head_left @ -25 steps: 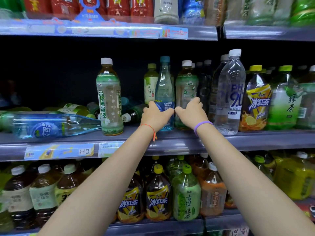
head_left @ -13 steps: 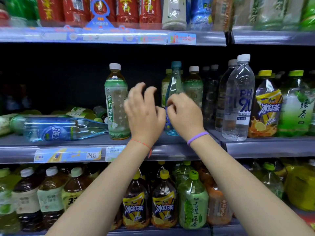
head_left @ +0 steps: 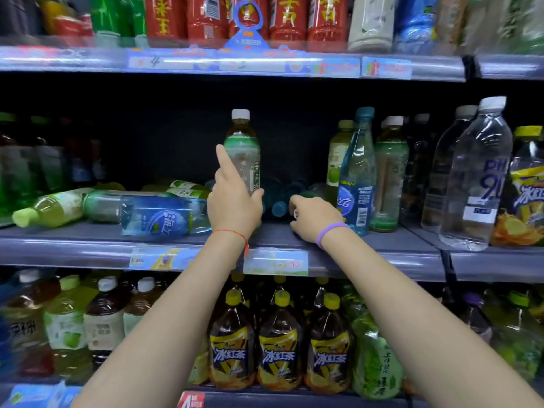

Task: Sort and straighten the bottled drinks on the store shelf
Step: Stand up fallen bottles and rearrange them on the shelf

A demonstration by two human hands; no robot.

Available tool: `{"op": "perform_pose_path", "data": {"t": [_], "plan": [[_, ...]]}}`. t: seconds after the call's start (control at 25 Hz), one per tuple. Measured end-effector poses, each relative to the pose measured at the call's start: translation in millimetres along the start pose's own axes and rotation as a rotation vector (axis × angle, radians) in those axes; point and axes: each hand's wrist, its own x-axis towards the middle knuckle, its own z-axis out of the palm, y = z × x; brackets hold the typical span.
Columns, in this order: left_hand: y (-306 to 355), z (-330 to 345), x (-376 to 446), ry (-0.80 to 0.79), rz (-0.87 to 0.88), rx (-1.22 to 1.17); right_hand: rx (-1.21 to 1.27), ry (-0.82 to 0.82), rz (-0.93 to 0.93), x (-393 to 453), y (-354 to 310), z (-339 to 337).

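At the middle shelf, sorting looks only partly done: several bottles, a blue-labelled water bottle among them, lie toppled at left, while upright rows stand at right. The left hand wraps the lower body of an upright white-capped green tea bottle, forefinger raised along it. The right hand, fingers curled, reaches toward blue-capped bottles lying deeper in; whether it grips one cannot be told.

A shop: tiered shelves of bottled drinks, with what look like price tags along the edges.
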Motion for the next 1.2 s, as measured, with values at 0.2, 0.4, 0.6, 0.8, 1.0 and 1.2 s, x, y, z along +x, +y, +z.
{"op": "perform_pose_path", "data": {"t": [0.2,0.4,0.6,0.8,1.0,1.2], "plan": [[-11,3,5,-0.037,-0.004,-0.069,0.080,0.377,-0.059,-9,-6,-27],[5,18,-3,0.185,0.549,0.270,0.163,0.634,0.003,-14,-9,-70],[24,33,2,-0.546,0.299,0.319,0.088,0.671,0.098,2,-2,-94],[35,53,12,-0.641,0.274,0.401,0.038,0.664,0.100,8,7,-95],[38,65,14,-0.606,0.376,0.444,0.077,0.673,0.082,3,13,-90],[46,55,8,-0.429,0.399,0.323,0.126,0.782,-0.003,-2,15,-87]]}}
